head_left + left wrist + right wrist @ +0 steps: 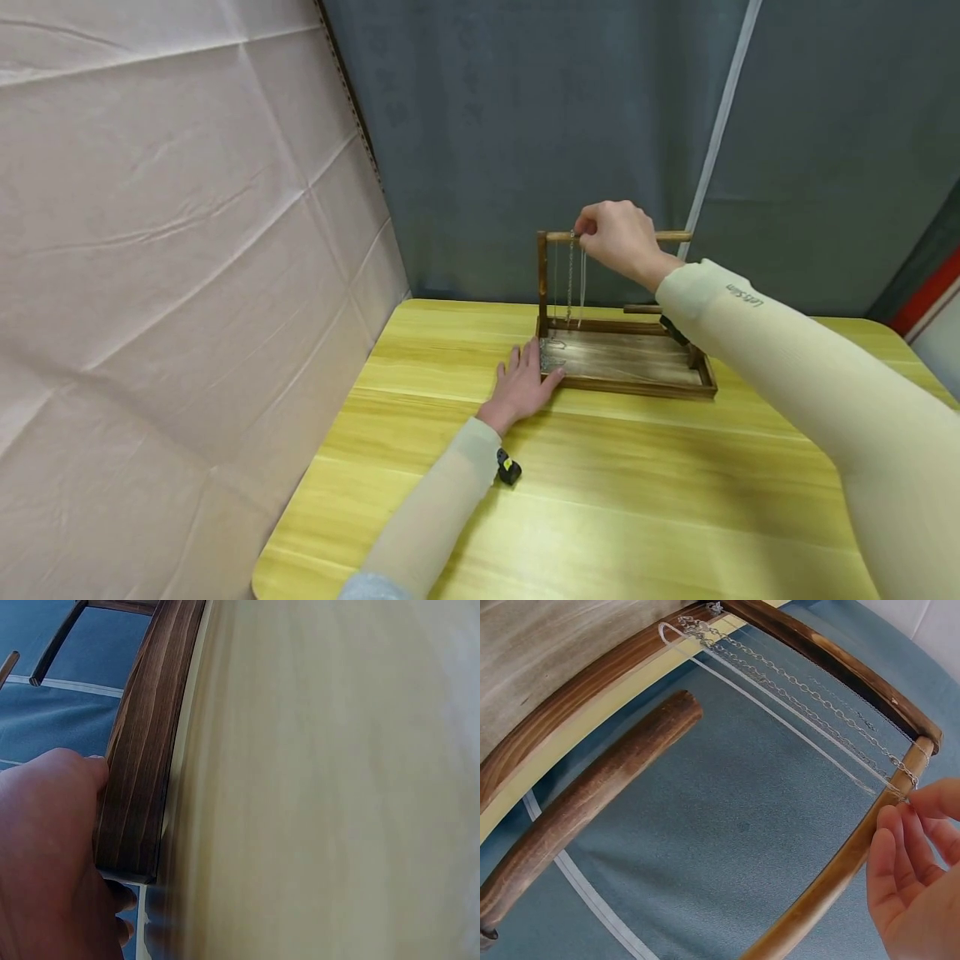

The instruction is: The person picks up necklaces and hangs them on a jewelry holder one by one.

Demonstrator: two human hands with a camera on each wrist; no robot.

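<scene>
Yellow wood table (600,500) carries a dark wooden jewellery stand (630,375). The left hand (525,385) lies flat, fingers spread, against the stand's left corner. The right hand (618,237) pinches a silver chain (795,712) at the top bar (671,237), where it hangs.

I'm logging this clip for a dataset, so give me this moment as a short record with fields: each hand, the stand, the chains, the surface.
left hand: flat on the table, fingers against the tray's left end
right hand: pinching a chain at the top bar
stand: dark wooden tray with an upright post and top bar
chains: thin silver ones hang from the bar into the tray
table: yellow wood-grain
</scene>
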